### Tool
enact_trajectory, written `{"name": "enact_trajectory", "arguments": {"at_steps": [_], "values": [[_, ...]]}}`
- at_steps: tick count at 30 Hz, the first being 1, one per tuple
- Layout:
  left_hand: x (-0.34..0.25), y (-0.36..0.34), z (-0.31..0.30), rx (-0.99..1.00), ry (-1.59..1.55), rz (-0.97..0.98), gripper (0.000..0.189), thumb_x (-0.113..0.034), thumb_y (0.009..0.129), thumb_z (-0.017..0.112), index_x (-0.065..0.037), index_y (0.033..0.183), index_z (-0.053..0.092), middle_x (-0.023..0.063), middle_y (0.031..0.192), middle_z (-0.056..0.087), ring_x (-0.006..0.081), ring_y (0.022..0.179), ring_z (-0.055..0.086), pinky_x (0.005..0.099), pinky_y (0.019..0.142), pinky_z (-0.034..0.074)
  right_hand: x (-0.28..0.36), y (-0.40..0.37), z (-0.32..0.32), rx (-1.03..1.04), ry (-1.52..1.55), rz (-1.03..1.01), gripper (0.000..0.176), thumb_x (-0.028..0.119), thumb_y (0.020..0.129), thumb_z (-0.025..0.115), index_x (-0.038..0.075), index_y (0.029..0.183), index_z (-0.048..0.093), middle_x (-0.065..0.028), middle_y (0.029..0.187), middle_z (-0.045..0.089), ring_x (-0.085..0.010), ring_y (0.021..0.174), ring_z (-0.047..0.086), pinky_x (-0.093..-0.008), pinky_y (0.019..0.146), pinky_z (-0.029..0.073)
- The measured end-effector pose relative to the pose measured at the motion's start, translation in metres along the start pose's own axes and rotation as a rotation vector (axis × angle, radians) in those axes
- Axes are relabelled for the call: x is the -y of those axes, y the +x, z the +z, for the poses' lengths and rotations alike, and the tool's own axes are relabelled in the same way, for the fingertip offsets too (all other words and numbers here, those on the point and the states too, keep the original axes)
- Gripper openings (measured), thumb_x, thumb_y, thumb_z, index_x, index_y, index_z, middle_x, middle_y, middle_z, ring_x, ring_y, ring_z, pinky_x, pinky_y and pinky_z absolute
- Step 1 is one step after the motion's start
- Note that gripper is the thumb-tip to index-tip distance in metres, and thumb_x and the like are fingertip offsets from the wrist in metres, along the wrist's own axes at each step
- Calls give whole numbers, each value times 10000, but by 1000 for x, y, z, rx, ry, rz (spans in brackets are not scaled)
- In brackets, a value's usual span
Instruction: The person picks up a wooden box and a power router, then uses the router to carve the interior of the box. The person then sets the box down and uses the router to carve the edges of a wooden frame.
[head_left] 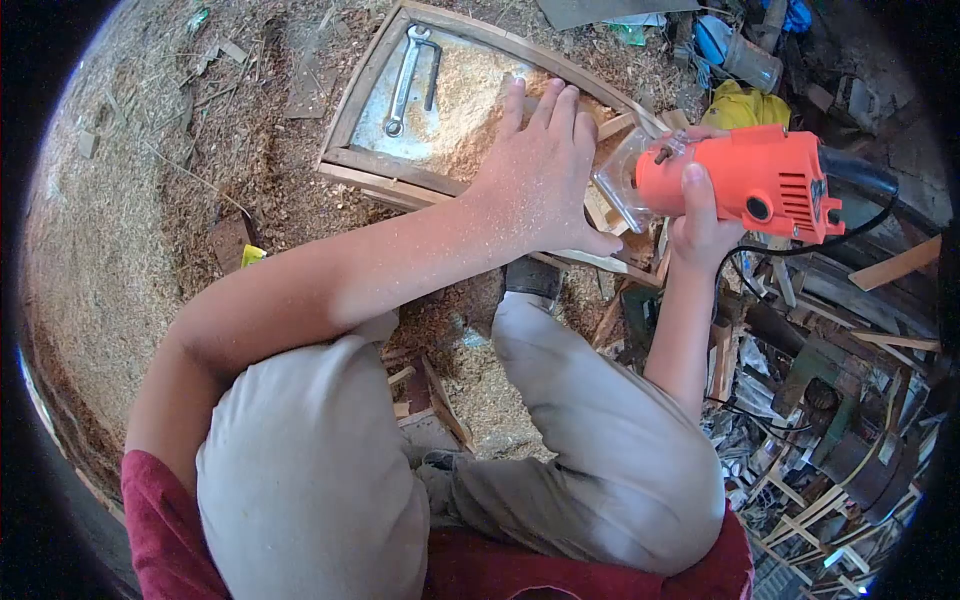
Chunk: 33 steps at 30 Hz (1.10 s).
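Note:
In my right hand (pixel 700 215) I hold an orange-red trim router (pixel 715 185), tipped on its side, its clear plastic base facing left. The hand wraps the body from below, with the thumb across it. My left hand (pixel 545 170), dusted with sawdust, is open with fingers stretched out over the wood-framed tray (pixel 365 110), its thumb near the router's base. Whether the palm touches anything is hidden. Pale sawdust (pixel 465 95) is heaped in the tray. A combination wrench (pixel 405 80) and a dark hex key (pixel 433 80) lie at the tray's left side.
The router's black cord (pixel 860 232) loops down at the right. Wood scraps (pixel 895 263) and assorted clutter fill the right side. A yellow bag (pixel 745 103) lies at the upper right. Sawdust and shavings cover the ground (pixel 120 230) at left. My bent legs (pixel 610 420) are in front.

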<state>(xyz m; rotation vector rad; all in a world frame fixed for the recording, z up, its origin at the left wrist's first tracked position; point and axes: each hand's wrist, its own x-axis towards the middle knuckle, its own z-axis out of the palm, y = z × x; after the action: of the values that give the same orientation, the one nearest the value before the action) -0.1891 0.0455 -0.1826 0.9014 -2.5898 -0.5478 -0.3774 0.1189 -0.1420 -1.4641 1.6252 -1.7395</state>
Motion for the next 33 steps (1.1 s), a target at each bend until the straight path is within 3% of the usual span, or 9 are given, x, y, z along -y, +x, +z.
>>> {"name": "enact_trajectory", "arguments": {"at_steps": [4, 13, 33], "values": [[1, 1, 0, 3, 1, 2, 1282, -838, 670, 735, 186, 1383, 443, 368, 1455, 463, 453, 1508, 352, 668, 1249, 147, -4, -4, -3, -42, 114, 42, 583, 34, 841, 759, -9, 1351, 478, -177, 1195, 664, -214, 1014, 669, -370, 919, 560], [-3, 5, -8, 66, 17, -2, 1301, -830, 653, 752, 204, 1378, 435, 375, 1480, 439, 457, 1505, 354, 674, 1245, 153, -11, 13, 4, 14, 44, -86, 534, 40, 849, 772, -12, 1312, 512, -175, 1161, 675, -213, 996, 674, -356, 898, 561], [-2, 1, -10, 71, -3, -12, 1271, -808, 678, 740, 200, 1383, 422, 369, 1522, 397, 466, 1532, 301, 696, 1244, 137, -3, 5, 4, -2, 55, -25, 527, 34, 849, 757, -9, 1312, 510, -160, 1169, 664, -208, 993, 667, -365, 922, 553]]}}
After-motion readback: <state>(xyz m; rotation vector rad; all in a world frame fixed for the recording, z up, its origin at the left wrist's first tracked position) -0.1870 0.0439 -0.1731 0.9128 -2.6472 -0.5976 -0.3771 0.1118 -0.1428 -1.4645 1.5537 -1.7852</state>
